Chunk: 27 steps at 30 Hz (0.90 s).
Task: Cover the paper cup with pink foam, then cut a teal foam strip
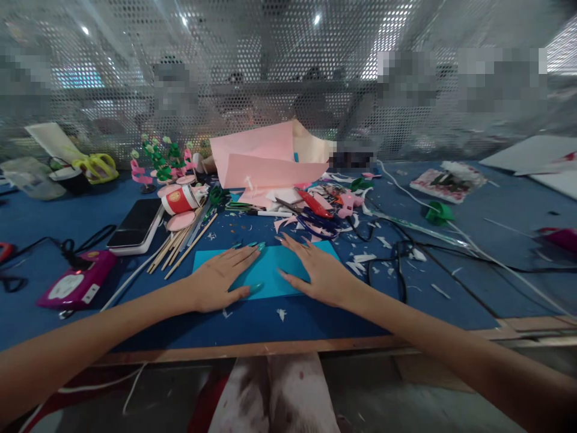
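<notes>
A bright blue sheet of paper [270,279] lies flat on the blue tabletop in front of me. My left hand [220,276] rests palm down on its left part, fingers stretched out and the thumb apart. On the right part lies my right hand [322,270], also flat with its fingers spread. Neither hand grips anything. Both hands cover portions of the sheet, so its side edges are partly hidden. Small white paper scraps [282,314] lie just below the sheet, near the table edge.
Beyond the sheet is a pile with pink paper [261,165], scissors [320,222] and a red tool [315,204]. Wooden sticks [180,243], a phone [137,222] and a purple power strip [79,279] lie left. Black cables [401,270] run across the right.
</notes>
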{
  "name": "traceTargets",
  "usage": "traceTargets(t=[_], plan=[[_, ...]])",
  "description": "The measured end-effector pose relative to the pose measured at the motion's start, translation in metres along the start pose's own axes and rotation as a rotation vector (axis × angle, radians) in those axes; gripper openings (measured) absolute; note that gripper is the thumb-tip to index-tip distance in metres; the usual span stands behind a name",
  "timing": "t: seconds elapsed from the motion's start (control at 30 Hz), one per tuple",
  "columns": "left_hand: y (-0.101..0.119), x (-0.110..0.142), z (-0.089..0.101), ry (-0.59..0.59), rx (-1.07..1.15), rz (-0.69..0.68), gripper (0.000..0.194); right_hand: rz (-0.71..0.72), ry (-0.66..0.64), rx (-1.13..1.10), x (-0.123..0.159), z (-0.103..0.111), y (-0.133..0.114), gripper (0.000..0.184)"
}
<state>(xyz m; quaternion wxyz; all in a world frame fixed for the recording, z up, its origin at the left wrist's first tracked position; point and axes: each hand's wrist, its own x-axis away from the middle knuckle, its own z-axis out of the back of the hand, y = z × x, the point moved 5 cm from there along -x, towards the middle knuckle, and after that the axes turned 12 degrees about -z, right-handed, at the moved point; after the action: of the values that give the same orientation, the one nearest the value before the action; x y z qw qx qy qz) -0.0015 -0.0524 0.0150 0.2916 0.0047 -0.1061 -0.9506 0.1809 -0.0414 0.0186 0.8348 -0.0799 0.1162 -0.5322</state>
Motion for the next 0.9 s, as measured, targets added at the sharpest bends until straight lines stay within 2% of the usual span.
traceTargets(t=[0.2, 0.37, 0.5, 0.73, 0.9], plan=[[-0.001, 0.003, 0.003, -0.002, 0.01, 0.035, 0.069, -0.037, 0.075, 0.071, 0.007, 0.006, 0.022, 0.073], [-0.014, 0.026, 0.006, 0.017, -0.049, 0.112, 0.069, -0.031, 0.1, 0.061, 0.007, 0.008, 0.026, 0.072], [-0.019, 0.044, 0.007, 0.007, -0.108, 0.14, 0.069, -0.092, 0.121, 0.081, 0.009, 0.009, 0.031, 0.078], [-0.024, 0.06, 0.003, 0.13, -0.182, 0.212, 0.076, -0.134, 0.181, 0.127, 0.014, 0.014, 0.039, 0.083], [-0.027, 0.068, 0.001, 0.118, -0.227, 0.297, 0.081, -0.162, 0.232, 0.178, 0.013, 0.015, 0.037, 0.084]])
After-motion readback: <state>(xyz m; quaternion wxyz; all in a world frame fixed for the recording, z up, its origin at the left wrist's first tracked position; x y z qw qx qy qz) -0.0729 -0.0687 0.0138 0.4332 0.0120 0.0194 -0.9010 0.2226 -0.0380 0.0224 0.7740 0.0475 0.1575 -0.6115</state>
